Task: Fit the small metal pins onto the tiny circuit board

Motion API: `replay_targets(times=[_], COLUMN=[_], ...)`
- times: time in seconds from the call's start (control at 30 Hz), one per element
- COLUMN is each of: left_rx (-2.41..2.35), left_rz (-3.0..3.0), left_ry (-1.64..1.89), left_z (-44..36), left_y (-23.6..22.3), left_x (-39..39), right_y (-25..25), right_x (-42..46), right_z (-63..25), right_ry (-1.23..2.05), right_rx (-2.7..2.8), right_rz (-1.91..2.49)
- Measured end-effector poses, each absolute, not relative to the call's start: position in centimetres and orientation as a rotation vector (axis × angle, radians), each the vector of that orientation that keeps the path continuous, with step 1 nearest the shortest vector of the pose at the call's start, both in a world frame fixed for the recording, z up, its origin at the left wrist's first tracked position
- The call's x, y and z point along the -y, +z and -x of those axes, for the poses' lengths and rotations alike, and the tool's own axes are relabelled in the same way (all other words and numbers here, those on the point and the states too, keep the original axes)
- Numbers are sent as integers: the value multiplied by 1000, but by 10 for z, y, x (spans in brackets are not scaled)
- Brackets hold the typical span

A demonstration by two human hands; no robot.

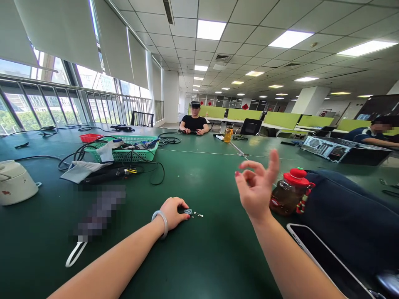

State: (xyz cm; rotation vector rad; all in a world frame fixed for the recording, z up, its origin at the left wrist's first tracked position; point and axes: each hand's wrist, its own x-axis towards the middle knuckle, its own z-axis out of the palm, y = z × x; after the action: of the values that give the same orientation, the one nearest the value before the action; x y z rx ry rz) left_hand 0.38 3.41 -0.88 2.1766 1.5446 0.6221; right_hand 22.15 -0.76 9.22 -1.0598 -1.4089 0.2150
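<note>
A small circuit board is held by its edge between the thumb and fingers of my left hand, down at the tabletop. Just right of it lies a slim, light-coloured little part, with a tiny dark piece near the fingertips. My right hand is raised over the table, left of a red-lidded bottle. Its thumb and a bent finger come close together, with a slight gap between the tips. Another finger points upward. Nothing can be made out in that hand.
A green basket with cables and gloves stands at the far left. A white pot and a strapped pouch lie nearer. A phone and dark bag are at right. One person sits opposite, another at far right.
</note>
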Motion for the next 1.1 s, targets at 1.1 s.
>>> replay_targets(times=[1.1], left_rx=[-1556], left_rz=[-2168], left_ry=[627], left_z=[-4], left_y=[-10], left_x=[-35], right_y=[98], right_x=[0], right_z=[-234], right_ry=[330], right_rx=[1418], right_rz=[1026])
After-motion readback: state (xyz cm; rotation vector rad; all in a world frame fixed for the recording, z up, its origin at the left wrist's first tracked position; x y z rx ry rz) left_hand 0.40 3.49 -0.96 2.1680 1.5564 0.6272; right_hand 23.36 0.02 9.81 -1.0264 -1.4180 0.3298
